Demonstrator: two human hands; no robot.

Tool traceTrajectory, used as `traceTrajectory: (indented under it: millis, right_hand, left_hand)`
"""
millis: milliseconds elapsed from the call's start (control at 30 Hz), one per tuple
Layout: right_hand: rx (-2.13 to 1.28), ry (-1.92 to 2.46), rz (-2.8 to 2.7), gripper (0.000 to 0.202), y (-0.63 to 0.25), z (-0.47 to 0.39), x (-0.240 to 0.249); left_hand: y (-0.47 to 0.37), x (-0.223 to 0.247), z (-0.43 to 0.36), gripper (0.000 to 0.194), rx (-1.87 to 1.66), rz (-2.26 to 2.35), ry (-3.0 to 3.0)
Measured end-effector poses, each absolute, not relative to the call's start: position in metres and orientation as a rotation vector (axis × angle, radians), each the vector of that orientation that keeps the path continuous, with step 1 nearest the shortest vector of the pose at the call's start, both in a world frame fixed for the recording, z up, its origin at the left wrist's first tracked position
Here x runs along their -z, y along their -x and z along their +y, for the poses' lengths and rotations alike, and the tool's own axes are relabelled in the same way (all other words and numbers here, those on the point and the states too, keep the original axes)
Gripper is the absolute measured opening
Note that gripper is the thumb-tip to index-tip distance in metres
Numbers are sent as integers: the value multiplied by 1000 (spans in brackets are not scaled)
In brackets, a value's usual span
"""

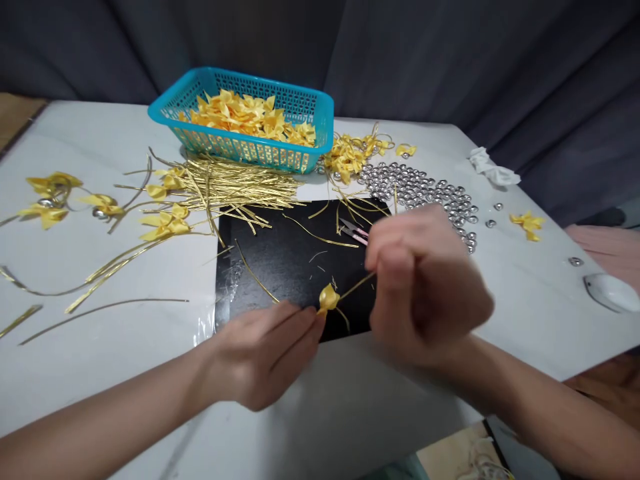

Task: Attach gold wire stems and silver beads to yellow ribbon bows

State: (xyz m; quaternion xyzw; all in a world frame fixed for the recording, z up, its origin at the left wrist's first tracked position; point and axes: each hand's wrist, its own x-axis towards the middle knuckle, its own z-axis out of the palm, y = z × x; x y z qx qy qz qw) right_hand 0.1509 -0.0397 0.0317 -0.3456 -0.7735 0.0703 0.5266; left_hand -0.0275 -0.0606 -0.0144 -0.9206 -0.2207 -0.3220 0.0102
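Note:
My left hand (273,353) pinches a yellow ribbon bow (329,298) at its lower edge, over the front of a black board (295,257). A thin gold cord (357,285) runs from the bow to my right hand (425,287), whose closed fingers grip its other end. My right hand is partly blurred by motion. Another short gold end hangs below the bow. Small scissors (354,231) with pink handles lie on the board just behind my right hand, partly hidden by it. Loose gold cord pieces (320,237) rest on the board too.
A blue basket (240,141) of yellow bows stands at the back. Before it lies a heap of gold cords (240,187). Several silver rings (420,190) spread at right, near more bows (347,157). Finished-looking bows (47,200) lie at left. A white crumpled piece (493,167) is far right.

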Motion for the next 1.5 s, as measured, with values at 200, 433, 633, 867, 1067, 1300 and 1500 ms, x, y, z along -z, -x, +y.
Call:
traceTrajectory:
  millis: [200,433,633,867,1067,1300,1500]
  right_hand:
    - [-811,912,-1482,27,-149,-19,-52]
    - [-1421,961,-1332,28,-163,-12,-71]
    - [-1453,966,-1329,30,-183,-6,-84]
    - [-1337,1030,-1446,31,-209,5,-89]
    - [-1332,1015,-1165,25,-195,4,-58]
    - [-1593,1182,-1182,30,-176,-5,-17]
    - [-1557,1160,-1138,22,-179,0,-18]
  left_hand:
    - [27,14,-54,13,1038,-771,2788]
    - [27,14,-52,14,1002,-765,2775]
    - [23,12,-48,16,897,-866,2788]
    - [22,10,-49,14,954,-850,2787]
    - [26,10,-44,14,1106,-1153,2925]
    - [28,8,-34,11,1712,-1945,2898]
    - [32,0,-17,29,2089,-2866,2630]
